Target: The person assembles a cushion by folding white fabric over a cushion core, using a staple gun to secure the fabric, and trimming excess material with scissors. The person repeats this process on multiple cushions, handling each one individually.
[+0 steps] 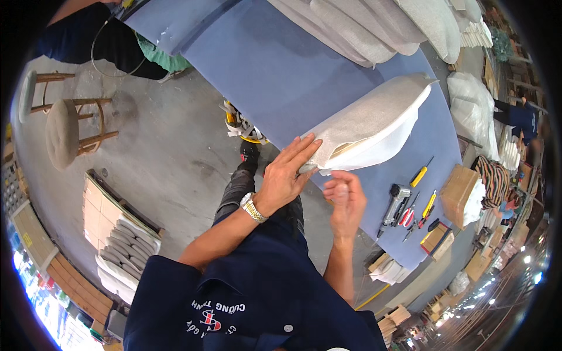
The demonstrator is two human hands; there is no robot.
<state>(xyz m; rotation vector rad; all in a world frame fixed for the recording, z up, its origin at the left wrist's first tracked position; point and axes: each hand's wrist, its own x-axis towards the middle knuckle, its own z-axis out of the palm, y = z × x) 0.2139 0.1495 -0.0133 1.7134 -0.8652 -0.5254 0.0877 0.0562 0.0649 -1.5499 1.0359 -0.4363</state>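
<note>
A padded panel [369, 120] covered in light grey woven fabric lies at a slant on the blue-topped table. White material [380, 145] shows along its right side, with a thin tan edge between the two layers. My left hand [287, 172], a gold watch at its wrist, grips the panel's near end: fingers over the grey fabric, thumb lower down. Just right of that end is my right hand [345, 199], its fingers curled in and somewhat blurred. Whatever those fingers may hold cannot be made out.
On the table's right lie a staple gun [394, 209], red-handled scissors [406, 217], yellow-handled tools [418, 176] and a small box [437, 238]. Grey padded pieces [357, 29] are stacked at the far edge. Upholstered stools [63, 133] stand left; another person [96, 44] is at upper left.
</note>
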